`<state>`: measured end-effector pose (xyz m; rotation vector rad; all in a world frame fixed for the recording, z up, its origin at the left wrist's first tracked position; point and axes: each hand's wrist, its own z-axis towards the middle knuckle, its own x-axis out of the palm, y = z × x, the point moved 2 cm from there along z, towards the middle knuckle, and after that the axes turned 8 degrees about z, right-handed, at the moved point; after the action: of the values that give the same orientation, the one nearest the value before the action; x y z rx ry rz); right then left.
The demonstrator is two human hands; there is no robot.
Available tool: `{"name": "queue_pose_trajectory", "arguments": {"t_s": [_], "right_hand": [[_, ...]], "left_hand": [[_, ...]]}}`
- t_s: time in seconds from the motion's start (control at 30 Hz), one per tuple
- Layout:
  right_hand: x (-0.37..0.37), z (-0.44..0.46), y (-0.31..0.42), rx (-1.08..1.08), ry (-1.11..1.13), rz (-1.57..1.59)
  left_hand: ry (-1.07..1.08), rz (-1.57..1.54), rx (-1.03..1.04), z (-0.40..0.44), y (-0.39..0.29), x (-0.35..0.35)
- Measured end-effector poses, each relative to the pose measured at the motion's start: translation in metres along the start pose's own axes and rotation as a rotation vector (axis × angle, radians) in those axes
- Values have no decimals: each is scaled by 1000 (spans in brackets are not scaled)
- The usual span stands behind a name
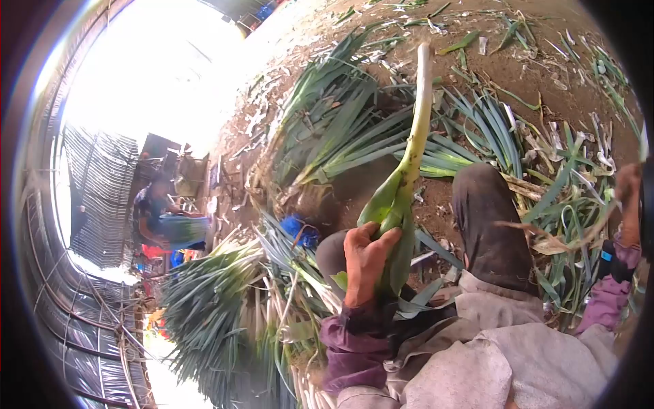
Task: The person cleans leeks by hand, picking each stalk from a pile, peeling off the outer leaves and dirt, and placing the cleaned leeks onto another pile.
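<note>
My left hand is wrapped round the green leafy part of a leek, whose white stalk points up and away from me. My right hand is out at the far right edge, by a dry, torn leaf strip that trails toward my knee. Its fingers are small and partly blurred there, so their closure is hard to make out. Under the right hand lie loose green leaf scraps.
A big pile of leeks lies at the lower left, and more leeks lie ahead on the soil. A blue bundle is near my knee. Another person sits at the left by a corrugated wall.
</note>
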<state>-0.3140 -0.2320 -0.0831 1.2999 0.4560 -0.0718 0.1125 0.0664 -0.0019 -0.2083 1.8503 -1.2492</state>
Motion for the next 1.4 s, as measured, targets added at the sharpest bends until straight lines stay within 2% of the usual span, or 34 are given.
{"name": "queue_pose_trajectory", "arguments": {"t_s": [0.07,0.13,0.17,0.2,0.23,0.3,0.33,0.4,0.5,0.53,0.57,0.6,0.67,0.7,0.73,0.83,0.87,0.97,1.0,1.1,1.23,1.3,1.4], "right_hand": [[-4,-5,-5,-167,-82,-602],[8,-11,9,-215,-67,-711],[25,-9,22,-185,21,-533],[41,-4,28,-17,204,-27],[64,-11,60,141,243,639],[92,-11,102,87,383,784],[116,-8,111,8,519,985],[147,-12,139,-22,614,1287],[165,-14,153,-50,690,1468],[164,-13,151,10,612,1341],[168,-12,152,16,537,1271],[171,-13,150,57,486,1201],[176,-14,154,124,431,1065],[176,-16,162,154,420,1001],[177,-16,167,182,409,935],[180,-14,176,64,500,1030],[173,-12,179,53,607,1062],[171,-11,179,-140,810,965],[173,-17,178,2,836,959],[182,-17,167,-56,859,923],[184,-17,150,-284,868,843],[174,-24,153,-277,889,862],[159,-6,124,-620,546,564]], "left_hand": [[4,-32,87,-10,-11,2],[192,-88,-5,-13,-34,10],[311,-142,-20,-15,-43,15],[395,-221,-51,-24,-66,23],[405,-260,-28,-19,-45,30],[652,-282,20,-12,-43,46],[722,-320,10,-13,-48,51],[846,-386,-27,-25,-64,66],[834,-271,-19,-32,-86,68],[725,-70,121,-29,-85,65],[508,213,411,-22,-67,59],[435,274,554,-25,-76,55],[354,358,666,-36,-91,57],[353,380,633,-43,-93,64],[351,551,652,-47,-95,70],[655,196,260,-32,-83,67],[749,-37,184,-32,-94,61],[880,-158,45,-27,-107,48],[921,-266,-21,-31,-116,49],[858,-228,-16,-34,-106,57],[802,-423,-83,-51,-109,58],[753,-451,-56,-56,-93,56],[768,-464,-44,-61,-82,45]]}}
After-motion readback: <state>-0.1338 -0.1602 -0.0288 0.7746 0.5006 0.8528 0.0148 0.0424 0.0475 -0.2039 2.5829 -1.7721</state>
